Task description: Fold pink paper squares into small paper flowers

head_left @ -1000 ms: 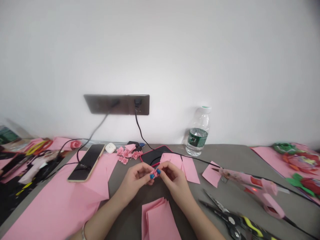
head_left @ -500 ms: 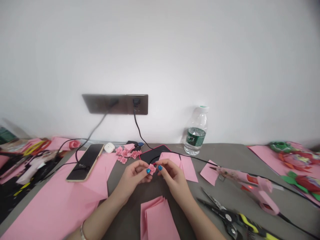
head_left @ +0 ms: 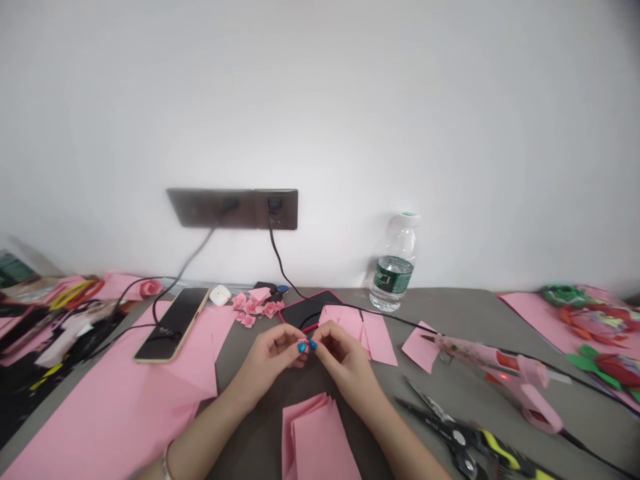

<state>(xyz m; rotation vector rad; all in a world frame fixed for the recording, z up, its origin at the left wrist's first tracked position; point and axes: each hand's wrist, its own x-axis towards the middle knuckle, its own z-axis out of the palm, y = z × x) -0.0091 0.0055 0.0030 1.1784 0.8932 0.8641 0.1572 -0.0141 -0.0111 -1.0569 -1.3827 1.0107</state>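
Between the fingertips of both hands is a small pink paper flower (head_left: 303, 342), mostly covered by my thumbs. My left hand (head_left: 274, 353) pinches it from the left, the blue-nailed thumb on top. From the right, my right hand (head_left: 341, 353) is closed on it too, its thumb almost touching the left one. Behind my left hand lies a cluster of finished pink paper flowers (head_left: 250, 308). A folded stack of pink paper (head_left: 323, 440) rests just below my hands, and cut pink sheets (head_left: 383, 339) lie behind my right hand.
On the right are a pink hot glue gun (head_left: 520, 380), black-and-yellow scissors (head_left: 457, 433) and a water bottle (head_left: 393, 273). To the left, a phone (head_left: 173, 327) lies on large pink paper (head_left: 125, 407). Black cables (head_left: 280, 257) run from the wall socket (head_left: 240, 208) across the table.
My thumbs have come together over the paper flower, hiding most of it. My right hand has shifted slightly left. The things on the table have stayed in place.
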